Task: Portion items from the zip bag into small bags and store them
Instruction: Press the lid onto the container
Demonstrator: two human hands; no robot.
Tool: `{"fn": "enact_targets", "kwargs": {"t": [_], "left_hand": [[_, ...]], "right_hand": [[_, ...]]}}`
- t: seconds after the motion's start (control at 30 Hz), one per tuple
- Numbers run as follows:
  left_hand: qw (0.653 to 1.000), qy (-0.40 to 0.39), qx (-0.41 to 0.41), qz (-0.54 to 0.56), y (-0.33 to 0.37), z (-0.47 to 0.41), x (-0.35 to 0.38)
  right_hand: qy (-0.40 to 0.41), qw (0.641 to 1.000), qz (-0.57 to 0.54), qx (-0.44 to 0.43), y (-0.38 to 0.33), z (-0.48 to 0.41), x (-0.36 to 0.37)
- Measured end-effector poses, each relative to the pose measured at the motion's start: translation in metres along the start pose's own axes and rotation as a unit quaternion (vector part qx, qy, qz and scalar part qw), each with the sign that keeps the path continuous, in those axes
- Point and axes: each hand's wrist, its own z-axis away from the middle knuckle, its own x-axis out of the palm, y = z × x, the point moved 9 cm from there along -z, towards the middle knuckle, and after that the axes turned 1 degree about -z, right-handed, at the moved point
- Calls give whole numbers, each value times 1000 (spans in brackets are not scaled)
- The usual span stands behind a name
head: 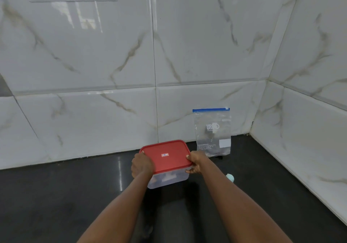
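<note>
Obs: you have the tub (169, 178) between both hands over the dark counter (56, 195), set in from the back edge and toward the right-hand corner where the tiled walls (93, 54) meet. Whether its base rests on the counter or hangs just above it cannot be told.

Left hand (141, 166): fingers curled over the left short edge of the red lid (166, 155), closed on the rim. Right hand (197, 162): thumb on top of the lid's right edge, fingers wrapped under it against the tub wall, also closed on the rim. Lid looks seated; whether it is fully snapped down all round is not visible.

Zip bag (213, 132): upright against the back wall, at the back edge just right of the tub, blue strip uppermost. Looks nearly empty, with something dark at its foot. Pale shapes show through the tub wall, likely the small bags; cannot confirm.

A small pale blue-green object (230, 177) lies on the counter just right of your right wrist; not identifiable.

Risks, as judged:
- Lid is your only hold. If one corner is unlatched, lifting by the rim may pop it and drop the tub
- Pushing the tub back could knock the zip bag flat
- Your right forearm may sweep the pale object
- Glossy counter; tub may slide when pressed
</note>
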Motion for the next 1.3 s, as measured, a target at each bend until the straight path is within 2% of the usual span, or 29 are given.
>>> {"fn": "enact_targets", "kwargs": {"t": [0.2, 0.47, 0.57, 0.63, 0.73, 0.8, 0.9, 0.97, 1.03, 1.1, 1.17, 1.3], "left_hand": [[1000, 8, -7, 20, 6, -31, -3], [998, 8, 29, -53, 20, -56, -4], [996, 14, 27, -82, 20, -55, -7], [992, 47, 45, -107, 28, -50, -15], [953, 114, 180, -215, 60, -32, -20], [919, 119, 286, -246, 81, -16, -8], [873, 51, 414, -252, 97, 10, 21], [828, -6, 479, -292, 101, 30, 42], [770, -33, 524, -362, 102, 44, 57], [733, -48, 534, -418, 100, 46, 69], [714, -55, 533, -451, 97, 42, 77], [700, -68, 530, -474, 94, 37, 80]], "right_hand": [[-15, 999, -6, -35, -16, -26, 16], [-16, 995, 18, -96, -29, -33, 20], [53, 972, 137, -181, -34, -30, -3], [149, 923, 271, -229, -36, -23, -31], [242, 835, 452, -198, -16, -20, -74], [287, 798, 511, -137, 0, -16, -102], [312, 790, 526, -48, 24, -7, -126], [299, 786, 540, -33, 37, -9, -127], [292, 785, 543, -53, 42, -11, -124], [285, 784, 546, -79, 39, -12, -116], [272, 780, 550, -123, 29, -14, -102], [195, 786, 536, -238, 1, -27, -56]]}}
